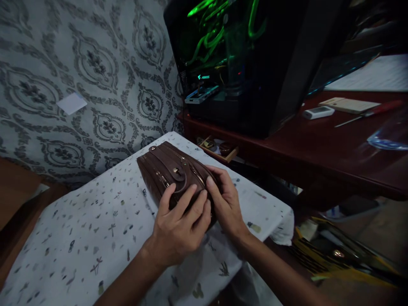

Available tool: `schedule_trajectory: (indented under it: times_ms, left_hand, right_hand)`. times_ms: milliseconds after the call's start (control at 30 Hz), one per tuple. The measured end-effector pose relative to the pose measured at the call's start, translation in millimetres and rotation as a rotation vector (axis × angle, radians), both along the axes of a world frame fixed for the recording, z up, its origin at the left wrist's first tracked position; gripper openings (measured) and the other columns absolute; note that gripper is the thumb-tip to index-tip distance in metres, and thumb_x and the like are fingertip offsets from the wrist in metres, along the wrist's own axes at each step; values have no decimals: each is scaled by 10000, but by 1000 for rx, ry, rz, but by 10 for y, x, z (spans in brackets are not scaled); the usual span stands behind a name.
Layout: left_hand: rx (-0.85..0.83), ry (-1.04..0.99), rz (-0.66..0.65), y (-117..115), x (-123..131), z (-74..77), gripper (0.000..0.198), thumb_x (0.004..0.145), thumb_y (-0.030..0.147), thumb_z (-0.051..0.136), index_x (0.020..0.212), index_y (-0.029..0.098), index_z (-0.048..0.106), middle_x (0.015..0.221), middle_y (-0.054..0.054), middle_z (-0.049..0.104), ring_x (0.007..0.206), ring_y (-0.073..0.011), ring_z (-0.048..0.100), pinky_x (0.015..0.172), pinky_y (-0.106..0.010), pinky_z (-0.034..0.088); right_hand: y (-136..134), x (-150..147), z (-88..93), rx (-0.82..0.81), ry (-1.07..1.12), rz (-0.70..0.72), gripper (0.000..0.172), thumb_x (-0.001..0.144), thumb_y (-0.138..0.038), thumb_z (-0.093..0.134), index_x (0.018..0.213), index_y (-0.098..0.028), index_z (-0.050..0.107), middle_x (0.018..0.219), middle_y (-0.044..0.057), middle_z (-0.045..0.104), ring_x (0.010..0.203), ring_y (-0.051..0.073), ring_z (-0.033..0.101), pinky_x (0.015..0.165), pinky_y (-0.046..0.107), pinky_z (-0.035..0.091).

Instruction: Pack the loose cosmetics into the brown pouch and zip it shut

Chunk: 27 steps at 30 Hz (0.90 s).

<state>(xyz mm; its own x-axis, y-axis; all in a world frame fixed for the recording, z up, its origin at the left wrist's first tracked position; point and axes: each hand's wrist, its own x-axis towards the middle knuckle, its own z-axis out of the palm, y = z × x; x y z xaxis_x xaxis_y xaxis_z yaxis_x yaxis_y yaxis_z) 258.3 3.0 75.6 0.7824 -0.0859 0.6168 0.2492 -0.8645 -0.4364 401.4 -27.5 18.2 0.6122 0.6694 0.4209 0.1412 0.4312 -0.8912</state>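
A brown leather handbag [159, 163] lies on the printed white cloth, with a strap held by metal studs along its top and a zip on either side of the strap. My left hand [181, 227] curls over the near end, its fingertips pressing on the leather by the strap's end and the left zip. Against the right side rests my right hand [228, 206], thumb on top near the right zip and fingers around the edge. Both hands grip the bag between them. Its near end is mostly hidden behind my fingers.
A dark computer case [277, 63] with green lights stands on a red-brown desk [325, 153]. A screwdriver [382, 109], a small white device [318, 112] and paper lie there. Below sits a small open drawer [229, 157]. A yellow-and-black bag [318, 250] is at lower right.
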Motion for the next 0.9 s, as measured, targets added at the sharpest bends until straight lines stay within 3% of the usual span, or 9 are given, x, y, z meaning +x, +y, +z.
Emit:
schedule_trajectory:
  times_ms: [533, 900]
  left_hand:
    - [-57, -43, 45, -47, 3, -49, 264, 1001, 92, 491, 1078, 115, 742, 1187, -63, 792, 1165, -224, 720, 1297, -477, 180]
    - [-48, -73, 85, -58, 17, -97, 278, 1005, 105, 468, 1092, 137, 731, 1197, -56, 789, 1185, -216, 709, 1301, -476, 169]
  right_hand:
    - [10, -7, 27, 25, 113, 9, 244, 983, -431, 590, 1144, -260, 657, 1140, 31, 731, 1053, 199, 659, 963, 367, 537]
    - [4, -2, -16, 10, 36, -15, 291, 1003, -437, 541, 1185, -246, 665, 1190, 53, 730, 1098, 216, 668, 1007, 398, 533]
